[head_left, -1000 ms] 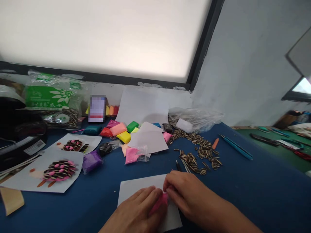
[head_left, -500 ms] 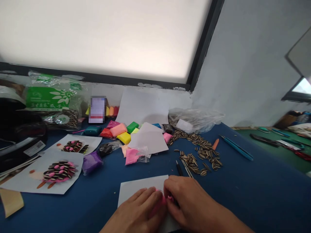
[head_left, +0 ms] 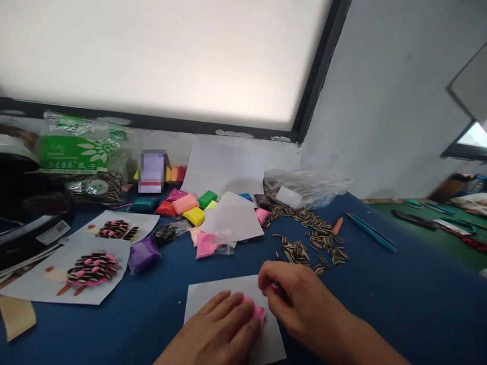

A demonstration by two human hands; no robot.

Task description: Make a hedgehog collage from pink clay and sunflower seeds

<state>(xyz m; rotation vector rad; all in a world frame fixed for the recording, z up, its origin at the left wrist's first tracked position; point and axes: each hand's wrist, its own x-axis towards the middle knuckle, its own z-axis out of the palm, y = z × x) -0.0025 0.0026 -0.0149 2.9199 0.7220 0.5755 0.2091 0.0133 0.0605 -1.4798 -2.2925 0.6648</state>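
Observation:
A lump of pink clay (head_left: 258, 313) lies on a white sheet of paper (head_left: 213, 291) at the front of the table; a thin curved line shows beside it. My left hand (head_left: 218, 324) rests over the clay, its fingers stretched out and covering much of the lump. Just right of the paper, my right hand (head_left: 300, 299) is closed in a pinch, and a small bit of pink clay (head_left: 274, 288) shows between thumb and fingers. The right hand is apart from the lump.
Sunflower seeds (head_left: 300, 251) lie scattered beyond my right hand, near an orange piece (head_left: 338, 225) and a blue utility knife (head_left: 371, 232). Clay packets (head_left: 185, 204) are heaped at the back. Two seed-hedgehog pictures (head_left: 110, 294) and a purple packet (head_left: 143, 255) sit left.
My right hand has lifted up and right, away from the pink lump, with a small bit of pink clay in its fingers. More of the lump and paper shows. My left hand has barely moved.

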